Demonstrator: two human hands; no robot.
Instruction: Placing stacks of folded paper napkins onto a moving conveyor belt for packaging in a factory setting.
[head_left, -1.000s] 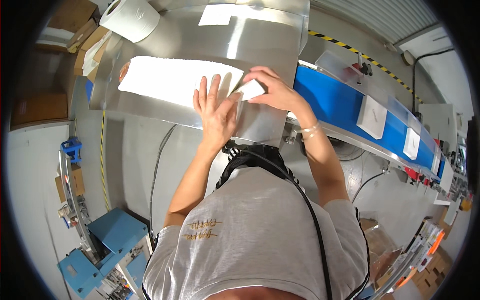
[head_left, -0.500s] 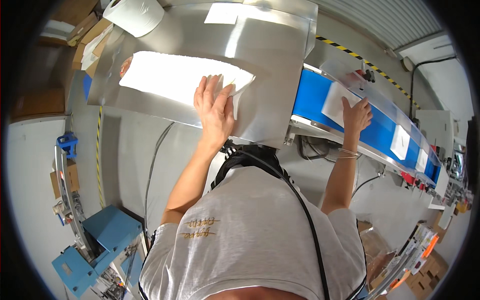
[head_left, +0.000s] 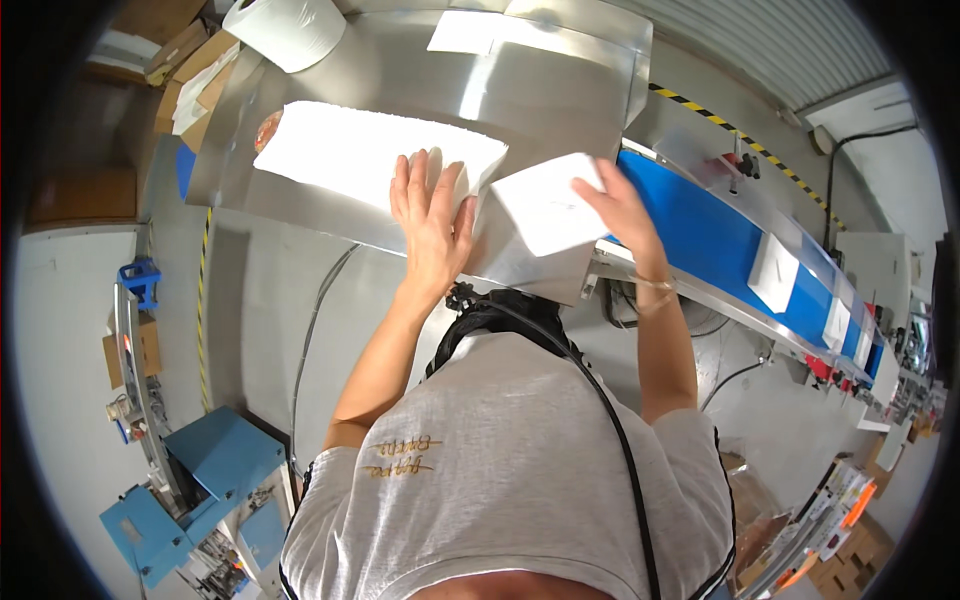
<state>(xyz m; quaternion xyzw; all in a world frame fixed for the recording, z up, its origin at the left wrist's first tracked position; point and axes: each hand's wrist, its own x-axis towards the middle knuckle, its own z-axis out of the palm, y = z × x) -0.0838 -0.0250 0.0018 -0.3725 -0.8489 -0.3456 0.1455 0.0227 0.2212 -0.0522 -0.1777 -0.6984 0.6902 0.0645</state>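
Observation:
A long row of closely packed white sheets (head_left: 370,150) lies on the steel table (head_left: 560,105). My left hand (head_left: 432,225) rests against the near right part of this row, its fingers stretched out and slightly apart. Just right of the row, over the table's edge by the belt, my right hand (head_left: 622,205) grips a flat white square sheet (head_left: 548,208) by its right side, thumb on top. A small dark mark shows on that sheet. The fingers under it are hidden. More white squares (head_left: 774,274) lie spaced along the blue conveyor belt (head_left: 690,220).
A reddish-brown round object (head_left: 268,130) sits at the row's left end. Behind it stands a large white roll (head_left: 285,30). A white paper (head_left: 463,32) lies at the table's back. Clear guards (head_left: 700,160) edge the belt's far side. A black cable (head_left: 610,410) crosses my shirt.
My right hand has lifted a white square off the belt and carried it left to the table. The other squares on the belt have shifted. My left hand stays at the row.

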